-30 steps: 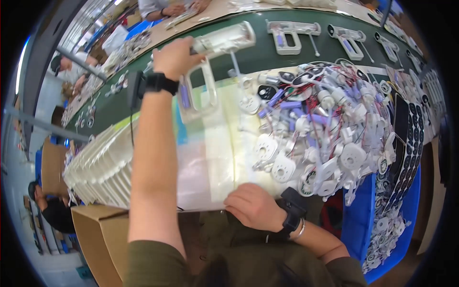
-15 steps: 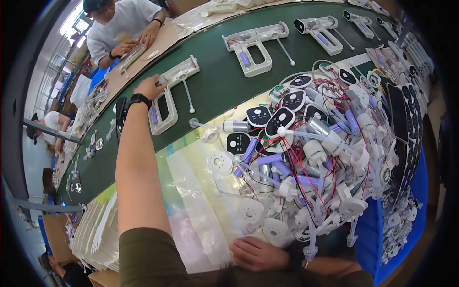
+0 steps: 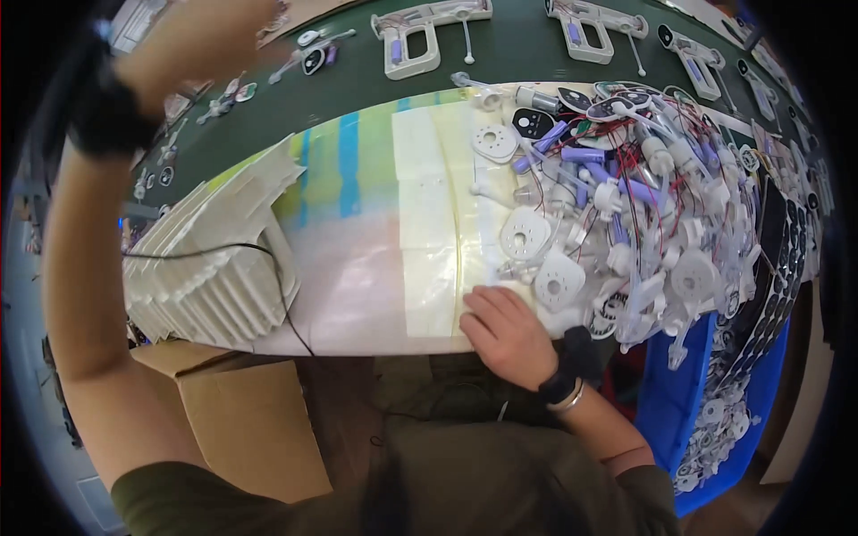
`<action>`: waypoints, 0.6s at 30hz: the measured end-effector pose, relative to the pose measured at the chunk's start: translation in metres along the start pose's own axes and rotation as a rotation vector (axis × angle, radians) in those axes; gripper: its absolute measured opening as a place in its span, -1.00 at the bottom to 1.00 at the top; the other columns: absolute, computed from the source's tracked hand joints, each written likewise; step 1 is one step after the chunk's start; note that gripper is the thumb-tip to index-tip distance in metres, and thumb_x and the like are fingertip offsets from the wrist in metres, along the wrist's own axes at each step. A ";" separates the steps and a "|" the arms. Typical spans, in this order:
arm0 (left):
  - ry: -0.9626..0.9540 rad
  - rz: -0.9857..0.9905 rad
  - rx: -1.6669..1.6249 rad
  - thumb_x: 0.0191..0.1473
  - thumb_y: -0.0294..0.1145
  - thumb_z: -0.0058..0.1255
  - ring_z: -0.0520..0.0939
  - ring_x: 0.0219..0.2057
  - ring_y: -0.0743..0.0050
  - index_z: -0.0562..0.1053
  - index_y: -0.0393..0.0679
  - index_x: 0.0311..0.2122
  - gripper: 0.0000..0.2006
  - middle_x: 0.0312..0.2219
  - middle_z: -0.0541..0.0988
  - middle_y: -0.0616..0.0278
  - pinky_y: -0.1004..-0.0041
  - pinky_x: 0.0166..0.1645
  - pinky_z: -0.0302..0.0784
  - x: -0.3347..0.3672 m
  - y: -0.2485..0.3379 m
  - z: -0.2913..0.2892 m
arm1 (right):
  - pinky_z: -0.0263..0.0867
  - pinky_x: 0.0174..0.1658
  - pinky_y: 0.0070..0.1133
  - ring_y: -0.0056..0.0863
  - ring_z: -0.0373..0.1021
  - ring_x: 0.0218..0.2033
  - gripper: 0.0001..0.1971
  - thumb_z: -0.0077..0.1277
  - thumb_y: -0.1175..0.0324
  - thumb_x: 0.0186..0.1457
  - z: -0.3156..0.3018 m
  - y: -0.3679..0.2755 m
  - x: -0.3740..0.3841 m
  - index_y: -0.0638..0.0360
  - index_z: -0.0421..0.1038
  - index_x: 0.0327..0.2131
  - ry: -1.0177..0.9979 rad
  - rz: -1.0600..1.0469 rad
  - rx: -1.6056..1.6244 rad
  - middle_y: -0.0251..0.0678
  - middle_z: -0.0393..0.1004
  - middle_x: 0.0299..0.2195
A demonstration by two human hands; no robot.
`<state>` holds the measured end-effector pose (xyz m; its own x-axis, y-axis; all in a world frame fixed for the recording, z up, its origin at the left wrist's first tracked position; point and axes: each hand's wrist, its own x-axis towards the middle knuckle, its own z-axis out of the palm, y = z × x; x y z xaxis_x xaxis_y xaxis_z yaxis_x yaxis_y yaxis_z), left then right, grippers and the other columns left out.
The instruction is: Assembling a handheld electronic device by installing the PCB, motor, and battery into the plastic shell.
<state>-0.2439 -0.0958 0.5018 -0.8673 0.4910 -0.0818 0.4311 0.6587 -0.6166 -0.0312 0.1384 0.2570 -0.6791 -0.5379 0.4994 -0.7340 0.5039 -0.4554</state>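
Your left hand [image 3: 201,45] is hovering, blurred, at the upper left, so you are leaving its fingers impossible to tell; it is nearing a loose wired assembly [image 3: 315,59] on the green belt [image 3: 290,105]. Your right hand [image 3: 511,338] is resting on the sheet-covered table [image 3: 349,290], fingers loosely bent and slightly spread, just beside a white perforated plate [image 3: 560,279]. A pistol-shaped white housing [image 3: 424,16] is lying on the belt, well right of your left hand.
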 end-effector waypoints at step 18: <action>-0.096 0.322 -0.380 -0.19 -0.45 0.04 0.53 -0.39 -0.01 0.39 -0.22 -0.30 -0.75 -0.47 0.49 -0.03 0.21 -0.32 0.43 -0.065 0.044 0.035 | 0.26 -0.13 -0.41 -0.23 0.31 -0.21 -0.83 0.04 0.51 -0.24 -0.018 -0.024 -0.031 0.25 0.33 -0.46 0.199 0.026 -0.048 -0.18 0.34 -0.27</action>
<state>-0.1779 -0.1188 0.4527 -0.6865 0.6605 -0.3039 0.7252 0.6520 -0.2212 0.0076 0.1545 0.2657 -0.6795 -0.3824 0.6262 -0.7119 0.5500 -0.4367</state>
